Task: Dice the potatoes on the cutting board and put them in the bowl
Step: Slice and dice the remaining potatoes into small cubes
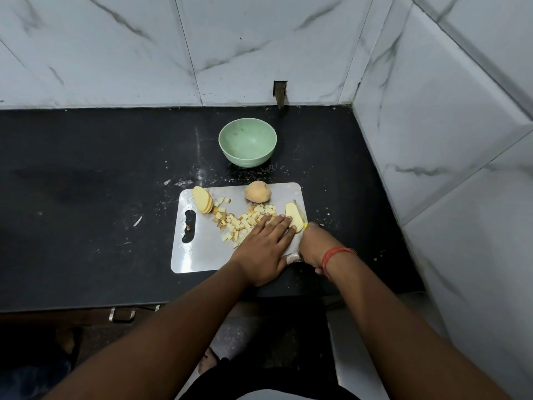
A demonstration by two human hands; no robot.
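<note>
A grey cutting board (202, 252) lies on the black counter. On it are a whole potato (257, 192), a stack of potato slices (202, 199) at the far left corner, and several diced potato pieces (239, 219) in the middle. My left hand (266, 243) lies flat with straight fingers, its fingertips pressing a potato slice (293, 215) near the board's right edge. My right hand (314, 245) grips a knife with a yellow handle (305, 225); its blade stands against that slice. The green bowl (247, 145), which looks empty, stands behind the board.
Marble-tiled walls close the counter (86, 197) at the back and on the right. A small dark opening (279, 90) sits in the back wall above the bowl. The counter's front edge runs just below the board, with a metal handle (122, 314) beneath it.
</note>
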